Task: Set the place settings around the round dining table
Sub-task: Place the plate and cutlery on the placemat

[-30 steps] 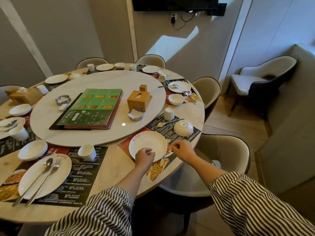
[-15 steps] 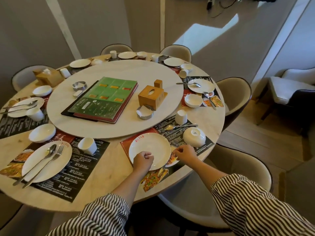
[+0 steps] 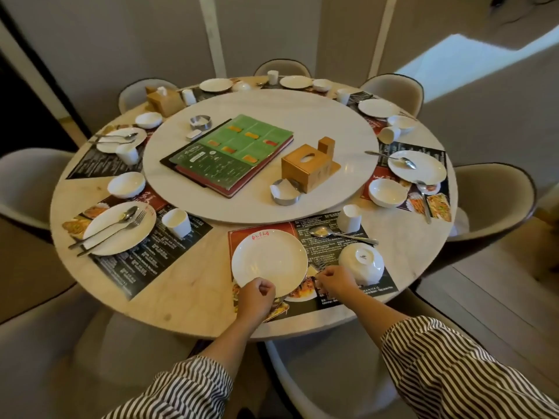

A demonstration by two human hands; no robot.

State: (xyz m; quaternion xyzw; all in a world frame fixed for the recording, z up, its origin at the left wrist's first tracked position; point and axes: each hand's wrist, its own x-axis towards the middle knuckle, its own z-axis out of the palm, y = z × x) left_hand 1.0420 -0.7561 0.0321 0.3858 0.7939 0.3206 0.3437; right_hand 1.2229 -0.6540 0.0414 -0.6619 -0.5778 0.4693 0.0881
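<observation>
Both hands work at the nearest place setting on the round counter [image 3: 193,285]. Left hand [image 3: 255,297]: fingers curled, gripping the near rim of the white plate [image 3: 269,261], which lies on the printed placemat [image 3: 332,237]. Right hand [image 3: 334,281]: fingers curled and pinched at the plate's right edge, where a small metal utensil tip appears to show; whether the hand actually holds it cannot be told. Both forearms wear striped sleeves [image 3: 447,367].

Items of the near setting:
- Overturned white bowl [image 3: 361,263], base up, just beside the right hand.
- Spoon [image 3: 338,232], lying on the placemat between the plate and the white cup [image 3: 349,218].

Setting to the left: second plate [image 3: 119,228] carrying a spoon and fork [image 3: 112,229], with a cup [image 3: 176,222] just beside it and a bowl [image 3: 126,185] beyond it.

Setting to the right: plate [image 3: 417,167] with a spoon on its rim, and a bowl [image 3: 388,192] upright beside it.

Centre turntable [image 3: 302,116] carries a green menu [image 3: 233,152], a wooden tissue box [image 3: 307,169] and two metal holders. Further plates, bowls and cups stand around the far edge. Padded chairs [image 3: 496,201] surround the counter.
</observation>
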